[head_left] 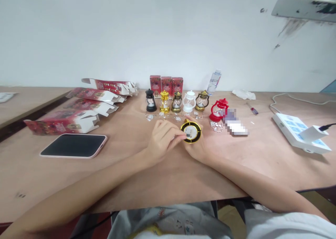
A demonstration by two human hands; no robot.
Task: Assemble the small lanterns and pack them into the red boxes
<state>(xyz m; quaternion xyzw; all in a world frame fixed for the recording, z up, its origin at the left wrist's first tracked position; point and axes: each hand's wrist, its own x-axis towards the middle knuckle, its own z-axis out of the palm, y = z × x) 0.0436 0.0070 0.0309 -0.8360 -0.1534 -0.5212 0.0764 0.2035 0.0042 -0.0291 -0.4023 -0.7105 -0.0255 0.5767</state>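
My right hand [196,149] is wrapped round a gold lantern, tipped so that its round base [195,138] with a black ring and pale centre faces me. The fingers of my left hand [163,139] are pinched together at the centre of that base; whatever small thing they may hold is too small to make out. Beyond my hands stand a black lantern [150,102], a bright gold lantern [165,104], a black-and-gold lantern [176,103], a white lantern [188,102] and a bronze lantern [201,102]. A red lantern [218,109] leans at their right.
Small clear-edged pieces [177,117] lie before the lanterns. Upright red boxes [166,86] and a bottle [214,81] stand behind. Flattened red boxes [63,122] and a phone [74,145] lie left; a screwdriver [253,109], tissue [244,94] and power strip [291,128] right.
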